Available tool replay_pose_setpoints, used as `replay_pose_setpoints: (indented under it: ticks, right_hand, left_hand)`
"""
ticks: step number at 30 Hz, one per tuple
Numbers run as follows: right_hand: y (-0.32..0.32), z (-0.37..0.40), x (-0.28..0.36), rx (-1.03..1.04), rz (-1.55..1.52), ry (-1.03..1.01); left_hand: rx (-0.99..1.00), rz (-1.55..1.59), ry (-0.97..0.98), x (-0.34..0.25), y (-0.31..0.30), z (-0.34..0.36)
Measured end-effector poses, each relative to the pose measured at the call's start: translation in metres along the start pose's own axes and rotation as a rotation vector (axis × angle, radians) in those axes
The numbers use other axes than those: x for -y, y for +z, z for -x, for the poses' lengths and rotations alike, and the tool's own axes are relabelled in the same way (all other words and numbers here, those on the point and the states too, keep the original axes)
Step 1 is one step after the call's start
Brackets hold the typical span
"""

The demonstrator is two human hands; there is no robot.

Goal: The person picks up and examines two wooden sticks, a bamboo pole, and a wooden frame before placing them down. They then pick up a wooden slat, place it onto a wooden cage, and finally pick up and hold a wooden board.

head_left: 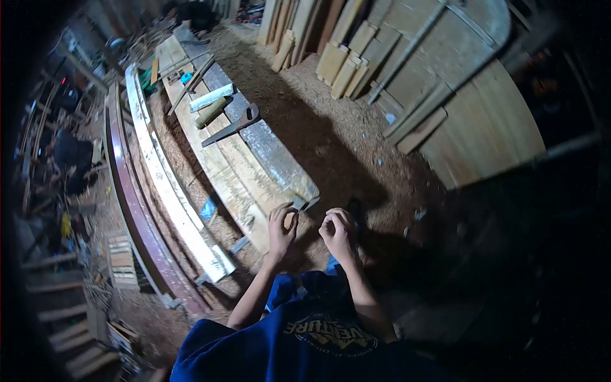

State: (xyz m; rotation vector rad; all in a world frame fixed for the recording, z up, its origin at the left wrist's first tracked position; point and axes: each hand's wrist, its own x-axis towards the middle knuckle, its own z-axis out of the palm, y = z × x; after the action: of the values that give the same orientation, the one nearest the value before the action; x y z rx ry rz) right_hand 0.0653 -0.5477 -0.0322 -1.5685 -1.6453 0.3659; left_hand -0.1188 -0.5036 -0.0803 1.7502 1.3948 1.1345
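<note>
My left hand [282,230] is raised near the front end of the wooden workbench [251,194], its fingers curled round toward the thumb in a ring with nothing in it. Just to the right, my right hand [337,234] makes a similar ring over the dark floor, also empty. The two hands are apart. A handsaw [232,129] lies across the bench beyond them, beside a rounded piece of wood [212,113] and a long pale box-like piece [212,97]. A small blue item [186,77] sits farther back.
Long white [167,172] and purplish [137,191] beams run along the left. Boards [347,67] lean at the upper right near a large wooden panel [487,121]. Shavings cover the floor [356,137]. Another person in dark clothing [194,14] is at the top.
</note>
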Motion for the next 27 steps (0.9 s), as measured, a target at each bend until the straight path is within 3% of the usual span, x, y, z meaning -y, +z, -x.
replay_pose_setpoints:
  ticks: [3, 5, 10, 14, 20, 27]
  right_hand:
    - [-0.026, -0.067, -0.098, 0.179, -0.063, -0.034]
    - [-0.064, -0.127, -0.137, 0.25, -0.079, -0.065]
    - [-0.139, -0.257, -0.194, 0.23, -0.082, -0.069]
    - [-0.127, -0.338, -0.223, 0.286, -0.165, -0.121]
    - [-0.077, -0.41, -0.192, 0.496, -0.308, -0.252]
    - [-0.006, -0.495, -0.21, 0.608, -0.284, -0.291]
  left_hand:
    - [-0.091, -0.103, -0.045, 0.013, 0.085, -0.046]
    - [-0.168, -0.132, -0.147, -0.013, 0.128, -0.086]
    - [-0.243, -0.199, -0.188, -0.106, 0.165, -0.183]
    - [-0.308, -0.258, -0.184, -0.117, 0.173, -0.226]
    - [-0.553, -0.289, -0.284, -0.109, 0.169, -0.268]
    - [-0.624, -0.234, -0.429, -0.019, 0.164, -0.37]
